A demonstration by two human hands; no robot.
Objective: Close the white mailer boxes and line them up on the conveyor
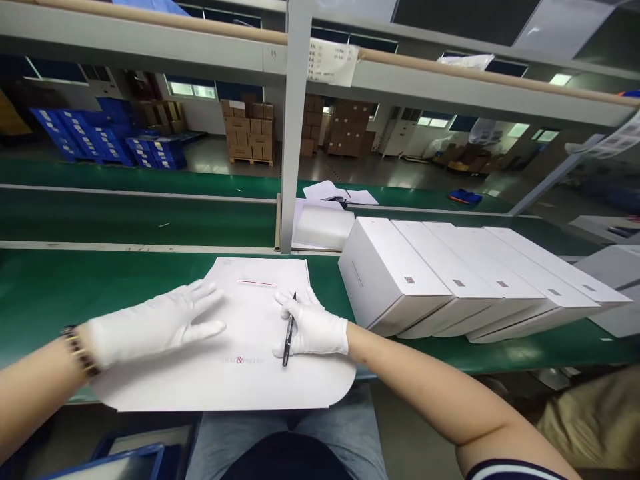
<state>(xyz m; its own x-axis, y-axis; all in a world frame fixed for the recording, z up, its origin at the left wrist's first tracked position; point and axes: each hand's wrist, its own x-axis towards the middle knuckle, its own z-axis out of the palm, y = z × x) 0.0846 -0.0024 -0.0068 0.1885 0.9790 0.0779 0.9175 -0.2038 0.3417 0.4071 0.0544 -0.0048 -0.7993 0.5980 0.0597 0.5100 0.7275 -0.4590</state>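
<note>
A large flat white card sheet (235, 380) with rounded front corners lies on the green bench in front of me; a thin red line and small printed lettering show on it. My left hand (155, 323), in a white glove, rests flat on the sheet's left part with its fingers spread. My right hand (310, 327), also gloved, lies on the sheet's right part with its fingers closed round a black pen (289, 332) that points toward me.
A row of several white boxes (450, 280) leans together on the bench to my right. A grey upright post (295, 133) rises behind the sheet, with a foam-like white stack (323, 227) and papers beside it. Green conveyor belt (125, 217) runs behind; cartons and blue crates stand far back.
</note>
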